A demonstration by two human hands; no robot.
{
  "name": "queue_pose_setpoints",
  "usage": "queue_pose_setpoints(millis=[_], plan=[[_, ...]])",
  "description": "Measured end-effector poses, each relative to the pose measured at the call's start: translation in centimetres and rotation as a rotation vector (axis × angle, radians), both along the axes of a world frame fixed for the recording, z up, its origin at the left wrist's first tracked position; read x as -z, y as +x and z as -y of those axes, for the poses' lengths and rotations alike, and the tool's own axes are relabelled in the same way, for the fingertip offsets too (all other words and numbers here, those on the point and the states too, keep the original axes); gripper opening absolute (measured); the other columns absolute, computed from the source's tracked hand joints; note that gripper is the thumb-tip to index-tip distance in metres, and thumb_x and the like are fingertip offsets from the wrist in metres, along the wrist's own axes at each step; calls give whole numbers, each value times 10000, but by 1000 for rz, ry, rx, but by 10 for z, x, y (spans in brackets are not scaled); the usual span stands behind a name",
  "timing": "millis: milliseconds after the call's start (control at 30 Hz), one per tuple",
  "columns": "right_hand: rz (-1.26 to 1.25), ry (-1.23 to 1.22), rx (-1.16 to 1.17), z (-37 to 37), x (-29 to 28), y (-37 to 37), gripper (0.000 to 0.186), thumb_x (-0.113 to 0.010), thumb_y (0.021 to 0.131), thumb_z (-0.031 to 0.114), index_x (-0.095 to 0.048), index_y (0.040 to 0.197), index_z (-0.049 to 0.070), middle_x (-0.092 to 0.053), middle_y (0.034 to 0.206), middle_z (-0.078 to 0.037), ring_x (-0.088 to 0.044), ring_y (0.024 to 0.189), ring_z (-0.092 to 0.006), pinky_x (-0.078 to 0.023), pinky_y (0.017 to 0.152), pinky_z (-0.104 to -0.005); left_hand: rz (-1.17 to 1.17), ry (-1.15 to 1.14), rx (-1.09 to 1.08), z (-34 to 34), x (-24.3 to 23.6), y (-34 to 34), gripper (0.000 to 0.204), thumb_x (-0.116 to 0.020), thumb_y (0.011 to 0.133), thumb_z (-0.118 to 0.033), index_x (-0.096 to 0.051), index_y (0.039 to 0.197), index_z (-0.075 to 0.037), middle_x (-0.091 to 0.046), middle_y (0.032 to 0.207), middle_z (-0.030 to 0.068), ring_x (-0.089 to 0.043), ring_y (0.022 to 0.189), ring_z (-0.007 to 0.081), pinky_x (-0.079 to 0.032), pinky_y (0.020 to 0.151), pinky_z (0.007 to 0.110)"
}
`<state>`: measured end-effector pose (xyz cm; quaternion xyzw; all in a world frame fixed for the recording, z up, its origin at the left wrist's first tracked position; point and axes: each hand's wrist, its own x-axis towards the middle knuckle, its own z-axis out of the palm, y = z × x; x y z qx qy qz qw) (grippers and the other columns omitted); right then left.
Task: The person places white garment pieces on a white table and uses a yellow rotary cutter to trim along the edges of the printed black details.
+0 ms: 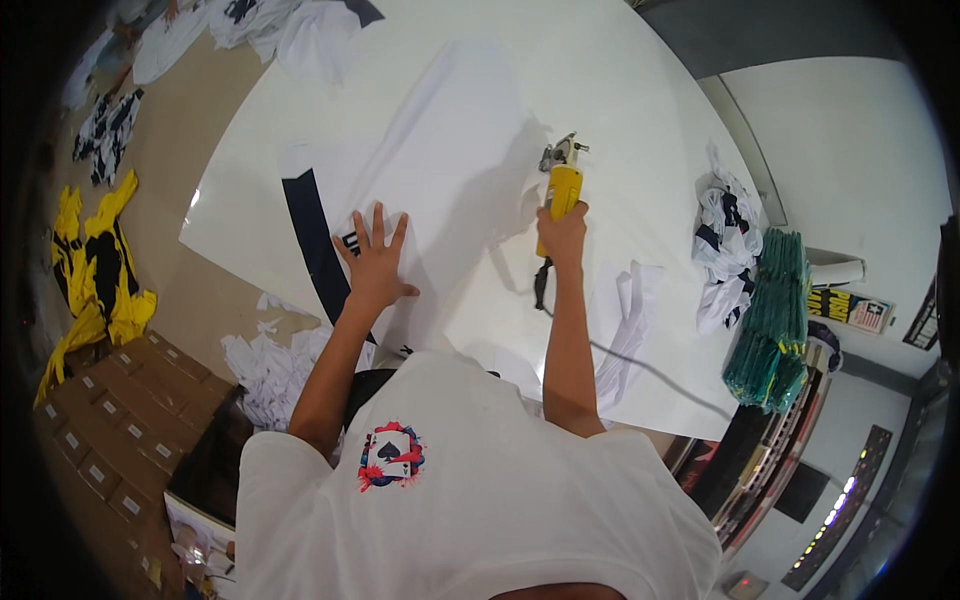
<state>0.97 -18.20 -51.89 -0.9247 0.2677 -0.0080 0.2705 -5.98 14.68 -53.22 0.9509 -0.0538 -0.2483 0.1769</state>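
Observation:
A large sheet of thin white fabric (440, 130) with a dark navy band (312, 240) along its left side lies across the white table. My left hand (375, 262) presses flat on it with fingers spread, partly covering dark printing. In my right hand (564, 237) is a yellow handheld electric fabric cutter (562, 190), gripped around its body. Its metal cutting head (563, 150) points away from me, to the right of the fabric. A dark cord (650, 365) trails from its lower end toward the table's right edge.
Narrow white fabric pieces (632, 315) lie right of my forearm. Crumpled white-and-navy cloth (725, 240) and stacked green plastic-wrapped packs (770, 330) sit at the right edge. White scraps (280, 365), brown cartons (110, 430) and yellow-and-black garments (105, 265) are on the left. More fabric (320, 40) lies far left.

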Motion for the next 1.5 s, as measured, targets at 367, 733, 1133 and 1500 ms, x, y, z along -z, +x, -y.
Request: queue_pose_setpoints(millis=[367,733,1133,1500], plan=[[105,349,445,106,-50,-164,607,-769,879,208,-455,1329,-51,-685,938,-177,-697,723,-261,-576,629,-402,293,-82,-102,130,40,177,917,-618,976,-560,-220,1683,-132,-82,1747,238,-15,1590,525,-16,1157,826],[239,523,729,129,-91,-343,623,-752,892,140,-433,1389,-55,-660,982,-149,-664,692,-187,-560,550,-346,444,-41,456,358,52,202,801,-460,1029,-601,-302,1661,-136,-172,1747,170,-67,1593,506,-26,1204,769],[137,438,493,203,-68,-379,713,-776,862,188,-454,1435,-88,-692,1183,-276,-720,1022,-340,-572,887,-427,559,-243,664,335,50,-37,573,-549,1037,-401,-552,1487,-47,-350,1679,155,-261,1572,383,-102,1247,700],[-89,313,90,155,-82,-348,723,-731,871,222,-410,1463,-40,-664,1210,-362,-658,1126,-521,-533,951,-523,494,163,39,165,56,79,1045,-499,937,-797,-290,1660,-72,-185,1731,231,-122,1590,495,-61,1257,668]])
